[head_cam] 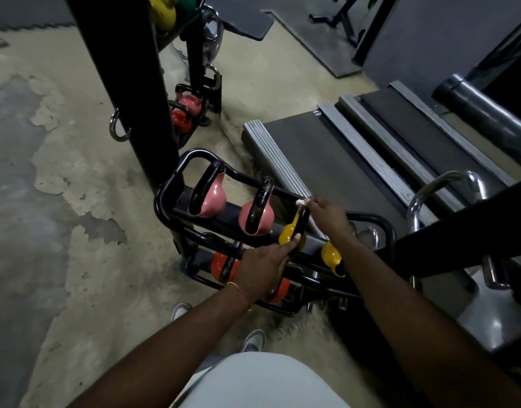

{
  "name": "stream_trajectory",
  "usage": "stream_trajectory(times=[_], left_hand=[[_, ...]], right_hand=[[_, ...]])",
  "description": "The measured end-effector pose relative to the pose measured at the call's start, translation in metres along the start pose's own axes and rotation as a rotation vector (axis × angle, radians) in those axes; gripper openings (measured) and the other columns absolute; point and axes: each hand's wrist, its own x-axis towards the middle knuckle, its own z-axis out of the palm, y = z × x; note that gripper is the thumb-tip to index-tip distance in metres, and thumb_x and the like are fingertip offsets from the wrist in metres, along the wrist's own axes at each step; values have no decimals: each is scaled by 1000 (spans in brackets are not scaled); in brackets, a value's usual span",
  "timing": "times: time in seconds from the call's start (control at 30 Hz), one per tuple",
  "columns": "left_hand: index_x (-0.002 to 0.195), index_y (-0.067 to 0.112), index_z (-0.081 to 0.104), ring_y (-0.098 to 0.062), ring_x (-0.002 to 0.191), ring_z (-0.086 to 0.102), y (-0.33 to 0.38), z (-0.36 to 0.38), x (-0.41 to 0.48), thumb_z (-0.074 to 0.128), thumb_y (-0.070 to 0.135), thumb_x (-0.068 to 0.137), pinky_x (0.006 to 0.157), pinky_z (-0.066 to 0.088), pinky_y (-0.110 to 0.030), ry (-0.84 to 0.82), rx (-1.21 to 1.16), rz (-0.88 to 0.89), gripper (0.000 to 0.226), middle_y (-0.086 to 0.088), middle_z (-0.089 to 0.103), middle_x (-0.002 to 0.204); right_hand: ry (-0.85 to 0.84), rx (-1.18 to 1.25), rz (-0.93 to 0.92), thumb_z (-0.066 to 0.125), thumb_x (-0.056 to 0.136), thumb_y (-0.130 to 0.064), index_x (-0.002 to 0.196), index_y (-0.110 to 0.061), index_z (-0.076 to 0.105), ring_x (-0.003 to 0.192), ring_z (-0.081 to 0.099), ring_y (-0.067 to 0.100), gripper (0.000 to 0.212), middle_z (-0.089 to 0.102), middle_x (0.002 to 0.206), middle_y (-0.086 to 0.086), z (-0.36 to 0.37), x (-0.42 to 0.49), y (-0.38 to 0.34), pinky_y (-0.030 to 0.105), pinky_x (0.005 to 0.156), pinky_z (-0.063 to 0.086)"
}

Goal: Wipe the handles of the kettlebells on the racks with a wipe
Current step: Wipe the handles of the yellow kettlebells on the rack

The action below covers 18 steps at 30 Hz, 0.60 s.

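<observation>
Yellow round kettlebell [284,237] with a black handle sits on the black metal rack [162,199], beside two pink kettlebells [212,198]. Our left hand [263,266] curls its fingers round the handle. Our right hand [327,214] pinches a small white wipe [302,202] at the handle's far end.

Gym, weights corner. Low black tubular rack [171,189] on floor: pink kettlebells [213,198] and yellow kettlebells [285,235] on upper tier, orange kettlebells [216,265] below. Second small rack [207,106] behind, more kettlebells in it. Two treadmill decks [318,160] side by side at right, ribbed metal side rails [271,154]. Black rubber mats [318,45] further back, steel equipment frame [341,16] beyond. Chrome handles [447,179] at right. Bare floor [85,160], coating worn, peeling in patches.
</observation>
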Motion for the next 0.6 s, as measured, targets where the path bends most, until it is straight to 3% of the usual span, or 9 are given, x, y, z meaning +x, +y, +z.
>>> stream_trajectory(times=[0.13, 0.27, 0.33, 0.43, 0.53, 0.6], left_hand=[[143, 29, 47, -13, 53, 55, -1, -4, 4, 62, 30, 86, 43, 35, -25, -7, 76, 40, 60, 5, 57, 68], [141, 28, 51, -12, 51, 54, 1, -9, 8, 78, 29, 78, 44, 26, -22, -26, 111, 53, 69, 6, 56, 67], [141, 29, 51, -12, 51, 55, 1, -10, 8, 78, 30, 78, 45, 24, -22, -30, 124, 57, 68, 6, 56, 67], [142, 34, 44, -14, 52, 56, 0, -8, 6, 77, 26, 79, 41, 32, -24, -23, 101, 41, 71, 4, 56, 68], [145, 32, 39, -18, 54, 58, -1, -4, 5, 78, 16, 73, 40, 43, -30, -21, 38, 38, 83, 3, 58, 71], [143, 32, 40, -17, 54, 58, 0, -5, 4, 78, 17, 72, 40, 43, -30, -22, 38, 39, 83, 3, 58, 72]], right_hand=[[160, 652, 270, 59, 97, -16, 83, -17, 61, 63, 53, 13, 14, 60, 69, 1, 26, -22, 8, 24, 59, 43], [124, 918, 386, 55, 98, -13, 86, -22, 57, 73, 58, 16, 16, 63, 81, 2, 36, -44, 10, 29, 66, 48], [121, 882, 315, 57, 98, -12, 92, -21, 60, 83, 61, 17, 11, 66, 92, 4, 38, -64, 15, 35, 75, 52], [173, 550, 66, 63, 95, -16, 102, -20, 65, 89, 64, 11, 8, 68, 99, 0, 36, -86, 24, 29, 78, 53], [235, 178, -242, 69, 90, -20, 98, -21, 72, 90, 58, 9, 9, 63, 96, -1, 29, -57, 22, 22, 80, 46], [227, 32, -295, 70, 87, -19, 92, -17, 74, 91, 54, 11, 6, 62, 94, 3, 23, -26, 14, 22, 79, 41]])
